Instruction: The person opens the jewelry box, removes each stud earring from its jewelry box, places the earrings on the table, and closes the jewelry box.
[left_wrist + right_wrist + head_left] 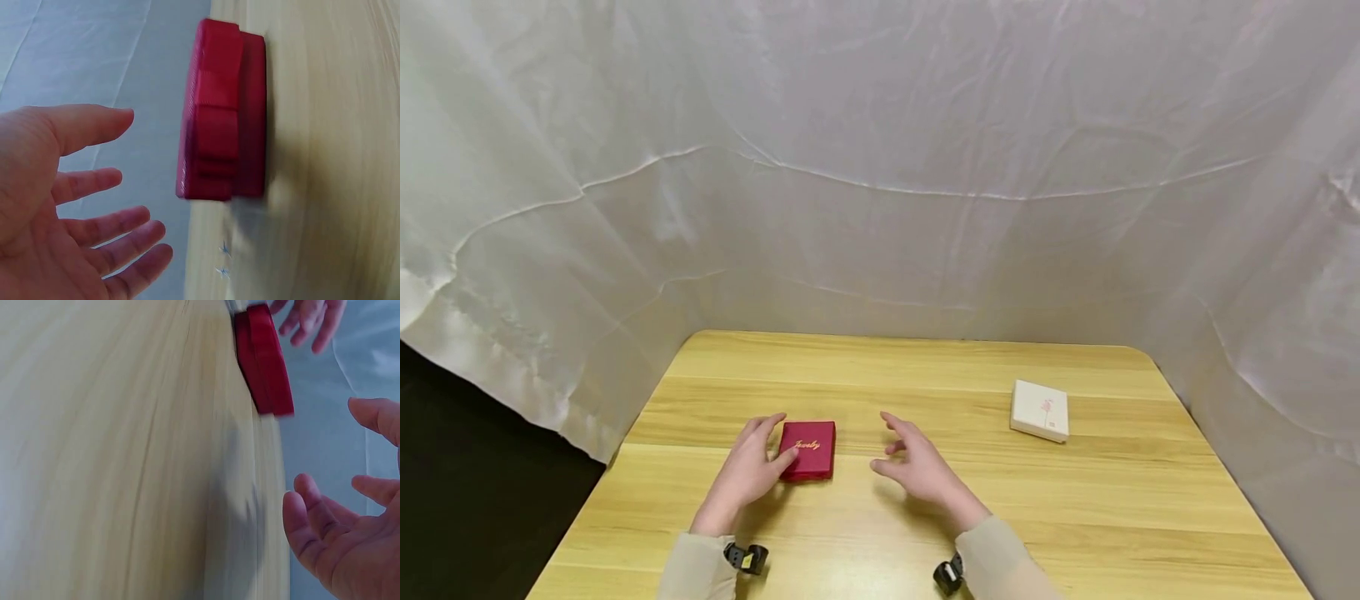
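A square dark red box (812, 437) with gold "Jewelry" lettering on its lid lies on the table, left of the middle. In the left wrist view a red bow (219, 112) shows on the box's side. My left hand (751, 468) is spread over the box's left side, overlapping it in the head view; the left wrist view shows a gap between thumb and box. Two small silvery star-shaped pieces (224, 261) lie on the table beside the box. To the right of the box, my right hand (917, 467) hovers above the table with loosely bent fingers, holding nothing.
A flat white box (1040, 410) with a pink print sits farther back on the right of the wooden table (1075, 517). Pale cloth (880, 250) hangs behind the table and along its sides. A black wrist strap (747, 557) circles the left sleeve cuff.
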The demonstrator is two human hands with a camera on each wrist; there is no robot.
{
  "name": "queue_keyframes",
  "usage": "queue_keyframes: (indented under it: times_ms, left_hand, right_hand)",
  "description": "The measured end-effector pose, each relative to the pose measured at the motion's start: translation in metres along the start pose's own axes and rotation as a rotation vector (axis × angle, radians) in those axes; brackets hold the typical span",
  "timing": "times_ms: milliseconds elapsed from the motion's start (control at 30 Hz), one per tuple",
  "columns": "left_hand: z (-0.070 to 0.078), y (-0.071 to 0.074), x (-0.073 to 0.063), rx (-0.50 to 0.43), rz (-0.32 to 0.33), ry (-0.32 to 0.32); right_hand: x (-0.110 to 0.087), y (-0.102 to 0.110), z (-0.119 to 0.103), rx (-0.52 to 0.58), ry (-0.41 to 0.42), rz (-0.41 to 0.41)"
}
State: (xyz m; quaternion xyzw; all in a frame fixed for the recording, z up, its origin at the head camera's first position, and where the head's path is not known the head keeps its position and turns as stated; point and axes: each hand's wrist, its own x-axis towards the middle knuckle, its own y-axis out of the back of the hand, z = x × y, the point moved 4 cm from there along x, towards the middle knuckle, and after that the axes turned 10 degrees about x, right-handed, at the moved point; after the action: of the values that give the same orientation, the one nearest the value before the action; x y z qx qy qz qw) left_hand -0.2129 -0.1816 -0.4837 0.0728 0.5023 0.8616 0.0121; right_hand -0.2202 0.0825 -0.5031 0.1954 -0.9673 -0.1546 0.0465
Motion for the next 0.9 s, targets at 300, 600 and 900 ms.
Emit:
queue_keyframes:
  times_ms: [300,600,900]
  left_hand:
    - [0.029,-0.003,0.003,-0.007,0.039,-0.084]
    - [0.067,-0.021,0.009,-0.05,0.006,-0.199]
    - [0.1,-0.047,0.017,-0.06,-0.123,-0.276]
  right_hand:
    - [-0.033,0.054,0.018,0.005,-0.069,0.141]
    - [-0.054,0.105,0.025,-0.053,-0.095,0.22]
    - [-0.067,0.159,0.031,-0.096,-0.071,0.323]
